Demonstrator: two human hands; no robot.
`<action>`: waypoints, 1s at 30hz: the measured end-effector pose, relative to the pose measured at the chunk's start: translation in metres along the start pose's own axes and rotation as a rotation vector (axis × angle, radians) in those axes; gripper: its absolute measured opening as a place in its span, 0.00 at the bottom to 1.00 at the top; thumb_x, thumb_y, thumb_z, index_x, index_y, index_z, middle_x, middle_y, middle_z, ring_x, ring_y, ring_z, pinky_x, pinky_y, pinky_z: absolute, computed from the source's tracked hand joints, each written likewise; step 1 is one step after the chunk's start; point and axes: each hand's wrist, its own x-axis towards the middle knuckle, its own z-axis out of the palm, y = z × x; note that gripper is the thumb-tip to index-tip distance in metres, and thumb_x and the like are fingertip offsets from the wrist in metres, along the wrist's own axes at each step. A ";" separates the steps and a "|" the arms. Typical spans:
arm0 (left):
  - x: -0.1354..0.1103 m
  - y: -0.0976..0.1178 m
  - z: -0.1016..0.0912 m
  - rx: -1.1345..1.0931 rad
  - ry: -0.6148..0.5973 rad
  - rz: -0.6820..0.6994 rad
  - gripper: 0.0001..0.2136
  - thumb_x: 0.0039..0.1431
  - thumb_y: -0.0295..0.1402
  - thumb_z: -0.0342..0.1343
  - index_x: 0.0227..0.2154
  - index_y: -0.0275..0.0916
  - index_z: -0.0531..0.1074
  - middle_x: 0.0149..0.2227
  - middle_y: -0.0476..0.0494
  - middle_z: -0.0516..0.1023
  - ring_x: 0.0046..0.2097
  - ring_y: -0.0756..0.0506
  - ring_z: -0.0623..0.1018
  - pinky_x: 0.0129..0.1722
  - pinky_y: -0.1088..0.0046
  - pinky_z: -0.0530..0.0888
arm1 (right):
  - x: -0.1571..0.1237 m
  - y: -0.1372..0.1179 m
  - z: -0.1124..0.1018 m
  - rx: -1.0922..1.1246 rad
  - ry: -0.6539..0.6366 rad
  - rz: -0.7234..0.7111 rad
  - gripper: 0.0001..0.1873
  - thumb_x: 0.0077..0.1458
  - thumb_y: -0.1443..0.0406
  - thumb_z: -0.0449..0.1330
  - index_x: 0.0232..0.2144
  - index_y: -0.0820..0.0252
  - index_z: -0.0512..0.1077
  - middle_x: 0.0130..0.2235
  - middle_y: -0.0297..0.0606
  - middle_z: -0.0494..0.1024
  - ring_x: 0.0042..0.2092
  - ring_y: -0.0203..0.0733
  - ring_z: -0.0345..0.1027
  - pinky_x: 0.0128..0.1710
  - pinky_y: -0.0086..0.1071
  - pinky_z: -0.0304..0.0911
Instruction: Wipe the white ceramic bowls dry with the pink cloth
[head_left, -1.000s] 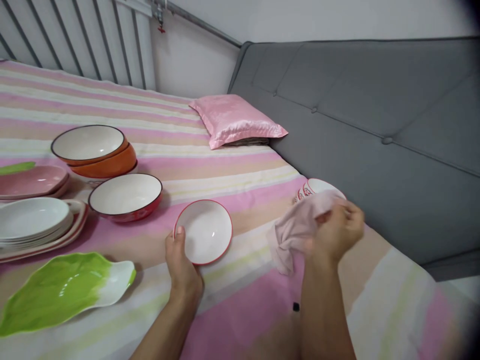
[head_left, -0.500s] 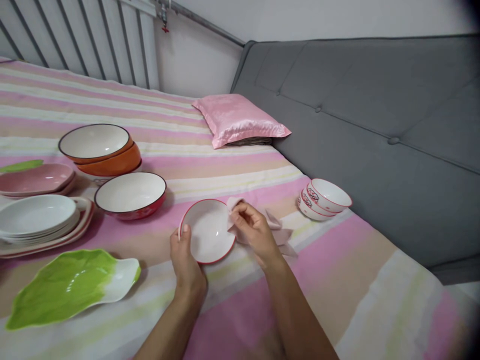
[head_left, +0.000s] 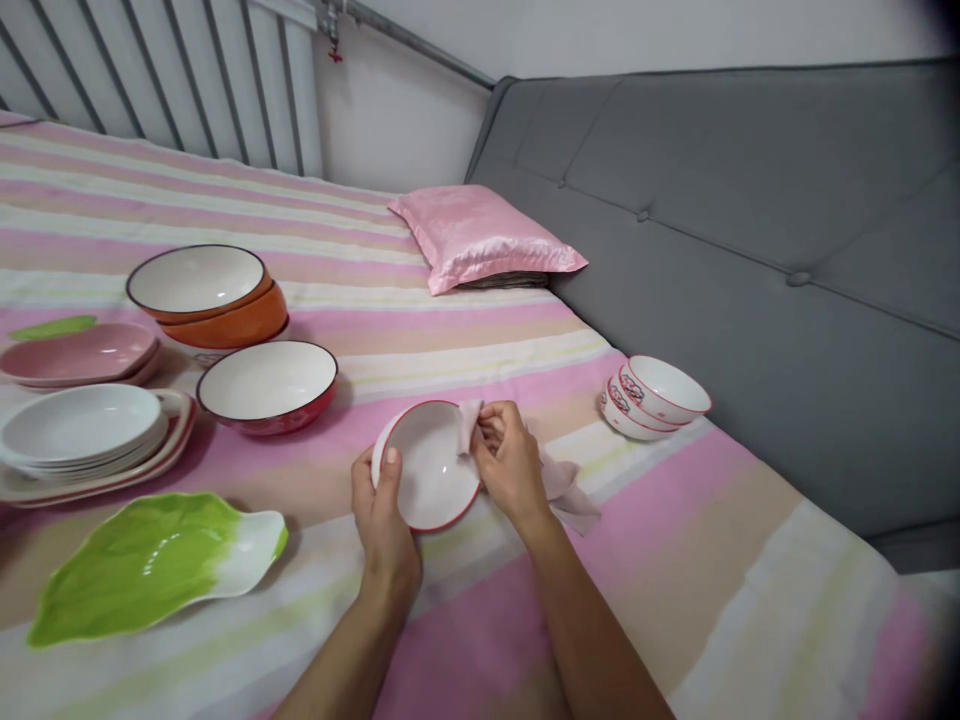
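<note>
My left hand [head_left: 384, 512] grips the near rim of a small white bowl with a red rim [head_left: 426, 462], thumb on its inner edge, holding it just above the striped bed sheet. My right hand [head_left: 510, 462] is closed on a pale pink cloth [head_left: 564, 486] and presses a fold of it against the bowl's right rim. The rest of the cloth trails to the right onto the sheet.
Two stacked small red-patterned bowls [head_left: 654, 394] sit right of my hands. A red bowl [head_left: 267, 386], stacked orange bowls [head_left: 210, 294], white plates [head_left: 79, 428], a pink dish [head_left: 75, 352] and a green leaf-shaped dish [head_left: 150, 565] lie left. A pink pillow [head_left: 484, 235] and grey headboard [head_left: 750, 250] stand behind.
My right hand brought the cloth from beside the stacked small bowls over to the bowl in my left hand. The left hand has lifted and tilted that bowl slightly.
</note>
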 end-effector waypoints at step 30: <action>-0.002 0.007 0.003 -0.056 -0.115 -0.086 0.18 0.52 0.47 0.58 0.41 0.41 0.72 0.41 0.47 0.76 0.42 0.45 0.75 0.42 0.69 0.70 | -0.002 -0.008 -0.005 -0.190 -0.053 -0.407 0.28 0.48 0.62 0.62 0.53 0.55 0.64 0.55 0.46 0.67 0.58 0.50 0.58 0.58 0.45 0.57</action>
